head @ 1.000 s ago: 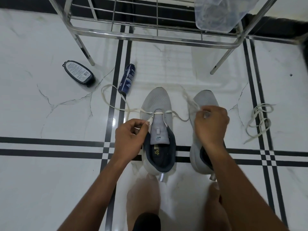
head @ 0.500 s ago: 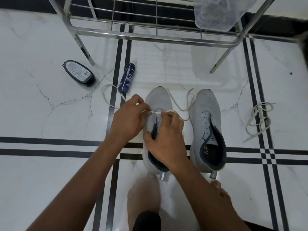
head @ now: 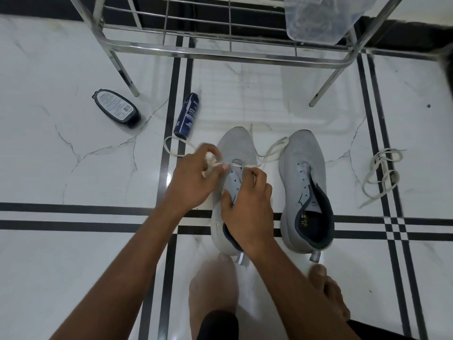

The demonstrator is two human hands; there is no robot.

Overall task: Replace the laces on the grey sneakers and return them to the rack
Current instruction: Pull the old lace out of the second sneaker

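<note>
Threading the first lace row on the left sneaker

Your left hand point(head: 193, 177) pinches one end of the white lace point(head: 247, 166); your right hand point(head: 247, 207) pinches the other end at the front eyelets while resting on the left sneaker point(head: 234, 153). Both sneakers stand on the floor point(head: 73, 253) just before the rack point(head: 220, 52); the right sneaker point(head: 304, 163) has no lace. Even out both ends before crossing, keep the lace flat, and feed each tip fully through its eyelet. A spare lace point(head: 381, 175) lies to the right.
</note>
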